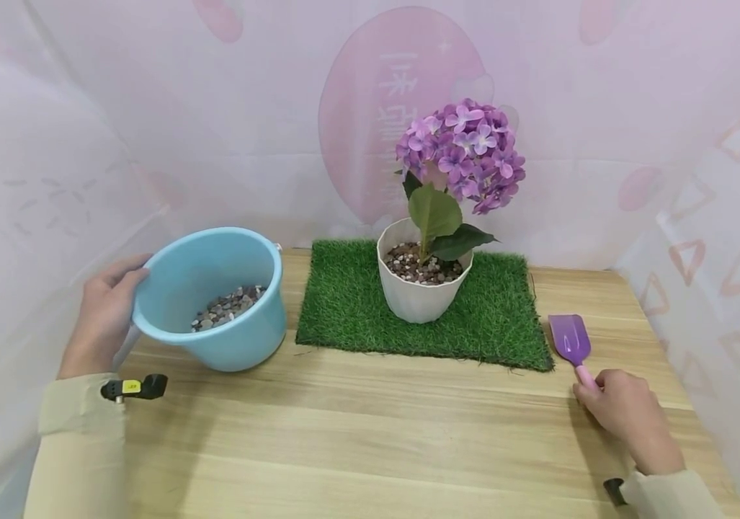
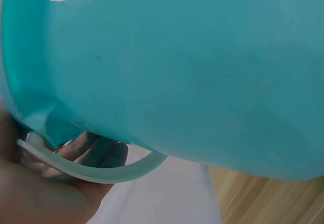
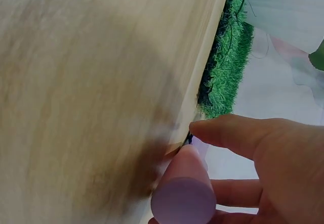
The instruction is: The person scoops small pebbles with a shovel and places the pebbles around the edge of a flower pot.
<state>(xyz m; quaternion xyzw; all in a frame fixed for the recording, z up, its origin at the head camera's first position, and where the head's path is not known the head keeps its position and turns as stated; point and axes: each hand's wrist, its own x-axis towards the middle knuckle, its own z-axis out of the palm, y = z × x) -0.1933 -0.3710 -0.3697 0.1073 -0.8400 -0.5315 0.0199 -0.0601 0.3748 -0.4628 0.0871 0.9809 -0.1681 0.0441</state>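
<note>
At the left, my left hand [image 1: 105,306] grips the rim of a light blue plastic bucket [image 1: 246,353], which tips slightly towards me. Small brown and grey pebbles [image 1: 227,310] lie inside on its bottom. Seen from the left wrist, the bucket's pale handle [image 2: 101,174] hangs down across the fingers. Over at the right edge of the table, my right hand [image 1: 629,411] holds the pink handle of a small shovel [image 1: 571,339] with a purple blade. Its thumb and fingers lie on either side of that handle [image 3: 185,183] in the right wrist view.
A white pot [image 1: 418,303] of pebbles with a purple hydrangea [image 1: 467,155] stands on a green artificial grass mat [image 1: 350,310], between the hands. All of it rests on a wooden table [image 1: 370,440]. Pale printed curtains [image 1: 246,144] enclose the back and sides.
</note>
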